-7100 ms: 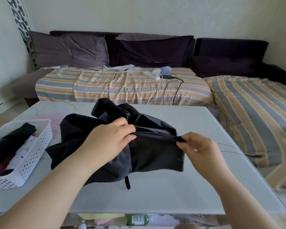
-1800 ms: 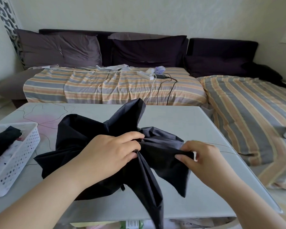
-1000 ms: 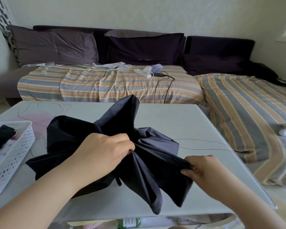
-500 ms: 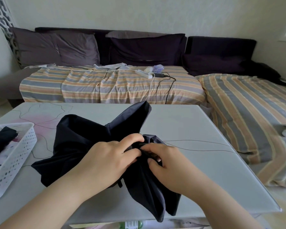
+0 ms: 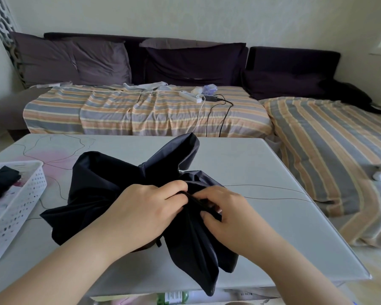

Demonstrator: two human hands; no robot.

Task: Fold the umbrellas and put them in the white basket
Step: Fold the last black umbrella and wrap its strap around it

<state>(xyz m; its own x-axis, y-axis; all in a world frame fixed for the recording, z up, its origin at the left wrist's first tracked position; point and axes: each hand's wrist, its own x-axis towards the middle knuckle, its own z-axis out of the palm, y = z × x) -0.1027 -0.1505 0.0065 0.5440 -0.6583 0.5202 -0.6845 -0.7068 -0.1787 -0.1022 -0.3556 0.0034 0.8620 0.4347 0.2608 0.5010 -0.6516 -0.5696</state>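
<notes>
While the black umbrella lay bunched on the white table, both hands met at its middle: the left hand was curled round the gathered cloth, and the right hand, just beside it at 3 o'clock, pinched a fold between thumb and fingers. Loose panels fanned out toward 12, 9 and 5 o'clock, one hanging over the near table edge. The white basket sat at 9 o'clock of the umbrella, near but apart, with dark folded things already in it. The step looked like gathering the panels, well short of done. To do it well, each panel probably needed smoothing flat and laying the same way round the shaft before wrapping, with the left hand keeping the bundle tight so pleats would not spring loose. The strap could not be made out.
</notes>
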